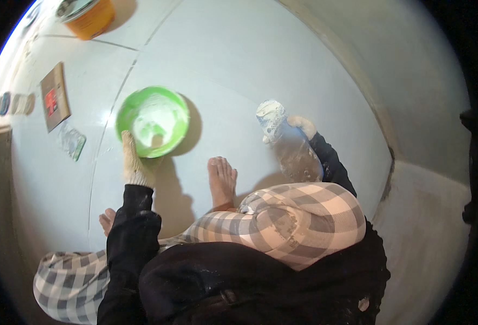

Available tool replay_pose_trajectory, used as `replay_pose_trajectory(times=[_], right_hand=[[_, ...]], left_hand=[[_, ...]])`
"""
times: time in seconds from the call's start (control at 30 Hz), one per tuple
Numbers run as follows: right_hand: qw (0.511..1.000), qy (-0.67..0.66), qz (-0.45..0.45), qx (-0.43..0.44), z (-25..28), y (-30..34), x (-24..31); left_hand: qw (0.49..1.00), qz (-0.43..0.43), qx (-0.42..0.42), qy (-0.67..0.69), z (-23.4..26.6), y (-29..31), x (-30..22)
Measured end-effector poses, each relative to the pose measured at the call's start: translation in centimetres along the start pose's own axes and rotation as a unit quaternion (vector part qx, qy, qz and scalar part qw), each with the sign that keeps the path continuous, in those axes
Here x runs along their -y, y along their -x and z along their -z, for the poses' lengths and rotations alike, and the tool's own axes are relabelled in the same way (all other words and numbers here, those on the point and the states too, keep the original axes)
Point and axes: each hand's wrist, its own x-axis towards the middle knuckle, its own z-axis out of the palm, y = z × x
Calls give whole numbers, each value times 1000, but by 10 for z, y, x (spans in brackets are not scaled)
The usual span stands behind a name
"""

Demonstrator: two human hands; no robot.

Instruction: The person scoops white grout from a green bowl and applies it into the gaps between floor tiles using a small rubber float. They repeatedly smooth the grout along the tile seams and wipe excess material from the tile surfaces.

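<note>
My left hand (134,165), in a cream work glove, grips the near-left rim of a bright green bowl (182,120). White powder or paste (155,119) coats the inside of the bowl, with a small gap near its front. On the right, my gloved right hand (303,128) is closed around a large clear, bluish plastic bottle (298,157), held tilted beside my knee. The bottle's far end is covered in white, speckled material; I cannot tell whether that end is open. Part of the right hand is hidden behind the bottle.
An orange bucket (90,21) stands at the far left. Nearer lie a brown cardboard piece (55,97), a crumpled clear plastic bag (72,141) and a clear jar (20,104). A grey wall (412,70) runs along the right. My bare foot (222,181) rests on the pale tiled floor.
</note>
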Motion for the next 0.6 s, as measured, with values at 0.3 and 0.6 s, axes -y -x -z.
replay_pose_trajectory(times=[0.3, 0.6], right_hand=[[608, 743, 278, 34, -140, -98, 21], [195, 952, 211, 102, -163, -99, -1]], left_hand=[[998, -37, 18, 50, -22, -28, -2], [983, -65, -66, -158, -58, -9, -23]])
